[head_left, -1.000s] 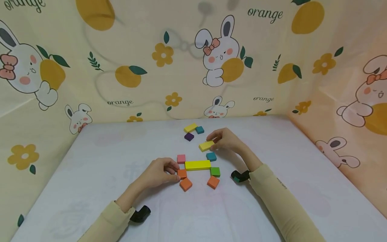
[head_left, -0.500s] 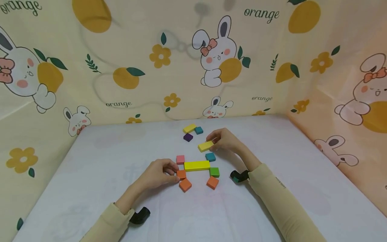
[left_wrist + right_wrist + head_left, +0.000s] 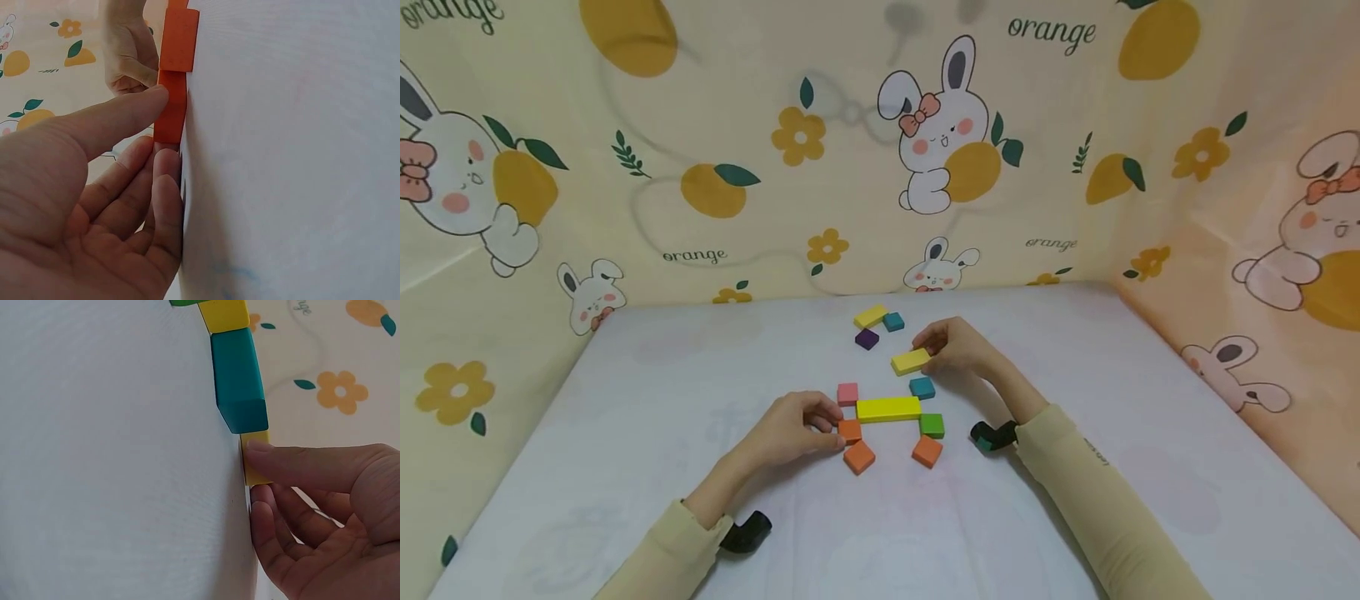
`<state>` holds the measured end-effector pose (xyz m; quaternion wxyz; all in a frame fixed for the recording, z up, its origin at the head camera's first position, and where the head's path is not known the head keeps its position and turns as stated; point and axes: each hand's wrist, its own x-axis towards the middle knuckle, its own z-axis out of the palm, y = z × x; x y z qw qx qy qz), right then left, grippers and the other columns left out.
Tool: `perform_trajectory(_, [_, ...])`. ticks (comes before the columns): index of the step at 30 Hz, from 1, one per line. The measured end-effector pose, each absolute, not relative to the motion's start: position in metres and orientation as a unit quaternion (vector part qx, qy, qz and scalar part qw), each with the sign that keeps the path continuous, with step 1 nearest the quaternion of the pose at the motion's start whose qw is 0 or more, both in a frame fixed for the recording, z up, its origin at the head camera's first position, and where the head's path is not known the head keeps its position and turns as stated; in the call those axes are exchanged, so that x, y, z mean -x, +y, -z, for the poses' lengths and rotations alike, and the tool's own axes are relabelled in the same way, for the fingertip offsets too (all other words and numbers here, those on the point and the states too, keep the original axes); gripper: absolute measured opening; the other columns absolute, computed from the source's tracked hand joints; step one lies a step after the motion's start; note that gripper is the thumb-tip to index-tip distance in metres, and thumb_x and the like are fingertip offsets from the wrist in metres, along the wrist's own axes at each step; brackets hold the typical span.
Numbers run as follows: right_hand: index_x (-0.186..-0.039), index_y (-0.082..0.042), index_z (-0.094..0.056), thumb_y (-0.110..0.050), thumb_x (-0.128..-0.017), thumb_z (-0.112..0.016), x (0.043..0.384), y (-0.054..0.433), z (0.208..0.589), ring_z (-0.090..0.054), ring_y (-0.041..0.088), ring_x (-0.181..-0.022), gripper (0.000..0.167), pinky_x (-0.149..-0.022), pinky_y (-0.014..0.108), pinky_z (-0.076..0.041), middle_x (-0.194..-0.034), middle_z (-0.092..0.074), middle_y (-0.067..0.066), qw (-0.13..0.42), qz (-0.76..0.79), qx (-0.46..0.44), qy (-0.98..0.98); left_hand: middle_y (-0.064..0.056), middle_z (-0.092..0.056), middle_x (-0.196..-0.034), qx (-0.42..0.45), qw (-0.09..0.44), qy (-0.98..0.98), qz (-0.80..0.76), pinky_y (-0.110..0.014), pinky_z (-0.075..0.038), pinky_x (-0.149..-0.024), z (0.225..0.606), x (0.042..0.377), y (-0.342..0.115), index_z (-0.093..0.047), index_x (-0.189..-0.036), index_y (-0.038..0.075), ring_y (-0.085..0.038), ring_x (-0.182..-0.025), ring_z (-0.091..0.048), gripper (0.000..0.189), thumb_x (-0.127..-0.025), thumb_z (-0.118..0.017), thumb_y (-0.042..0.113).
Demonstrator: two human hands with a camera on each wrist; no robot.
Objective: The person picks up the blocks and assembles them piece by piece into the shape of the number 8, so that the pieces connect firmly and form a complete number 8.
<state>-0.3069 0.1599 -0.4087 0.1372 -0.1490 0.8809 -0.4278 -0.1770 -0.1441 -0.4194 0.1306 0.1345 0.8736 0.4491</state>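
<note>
Thumb and fingers of my left hand (image 3: 793, 429) pinch an orange block (image 3: 852, 431) at the left end of a long yellow block (image 3: 887, 410). In the left wrist view the thumb lies on that orange block (image 3: 171, 119), with a second orange block beyond it. My right hand (image 3: 962, 348) pinches the right end of a shorter yellow block (image 3: 910, 362), tilted slightly, behind a teal block (image 3: 922, 388). A pink block (image 3: 847, 394) sits at the long block's back left corner, a green block (image 3: 932, 426) at its front right. Two orange blocks (image 3: 859, 457) stand diagonally in front.
Farther back on the white table (image 3: 700, 358) lie a yellow block (image 3: 871, 317), a teal block (image 3: 893, 322) and a purple block (image 3: 867, 339), grouped closely. A printed cloth wall (image 3: 850, 192) rises behind the table and at both sides.
</note>
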Motion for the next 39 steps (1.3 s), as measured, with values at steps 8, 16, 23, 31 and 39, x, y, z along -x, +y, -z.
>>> perform_trajectory(8, [-0.112,-0.006,-0.071,0.001,-0.078,-0.081,0.3070,0.1563,0.4085,-0.054,0.027,-0.094,0.036,-0.085,0.031,-0.048,-0.103,-0.066,0.007,0.138,0.421,0.135,0.886,0.003,-0.065,-0.093,-0.135,0.134,0.871,-0.453,-0.030,-0.052,-0.080,0.4188,0.1762,-0.1463,-0.068,-0.105,0.014,-0.016,-0.086,-0.060,0.031,-0.079,-0.084,0.021])
perform_trajectory(16, [-0.111,-0.006,-0.071,0.002,-0.078,-0.081,0.3060,0.1569,0.4055,-0.055,0.027,-0.094,0.035,-0.085,0.032,-0.048,-0.103,-0.067,0.007,0.137,0.419,0.139,0.887,0.003,-0.065,-0.094,-0.140,0.129,0.869,-0.456,-0.030,-0.051,-0.080,0.4185,0.1772,-0.1461,-0.068,-0.104,0.014,-0.017,-0.086,-0.060,0.030,-0.080,-0.084,0.021])
perform_trajectory(23, [-0.111,-0.006,-0.072,0.000,-0.078,-0.082,0.3061,0.1562,0.4075,-0.054,0.027,-0.094,0.035,-0.086,0.033,-0.048,-0.103,-0.067,0.006,0.139,0.415,0.135,0.889,0.002,-0.065,-0.093,-0.140,0.126,0.869,-0.457,-0.032,-0.051,-0.080,0.4190,0.1769,-0.1470,-0.068,-0.103,0.013,-0.017,-0.085,-0.059,0.031,-0.079,-0.085,0.020])
perform_trajectory(31, [-0.109,-0.007,-0.072,-0.001,-0.076,-0.083,0.3045,0.1551,0.4058,-0.055,0.028,-0.094,0.035,-0.087,0.035,-0.049,-0.102,-0.067,0.007,0.131,0.421,0.125,0.889,0.002,-0.065,-0.093,-0.140,0.126,0.869,-0.458,-0.032,-0.051,-0.080,0.4184,0.1761,-0.1478,-0.068,-0.104,0.012,-0.017,-0.085,-0.060,0.031,-0.079,-0.085,0.019])
perform_trajectory(39, [-0.109,-0.007,-0.073,-0.002,-0.074,-0.086,0.3049,0.1564,0.4056,-0.055,0.027,-0.094,0.038,-0.087,0.036,-0.048,-0.102,-0.067,0.006,0.115,0.417,0.114,0.894,0.001,-0.065,-0.093,-0.136,0.130,0.870,-0.457,-0.032,-0.051,-0.080,0.4167,0.1756,-0.1471,-0.068,-0.104,0.012,-0.017,-0.085,-0.059,0.031,-0.079,-0.085,0.019])
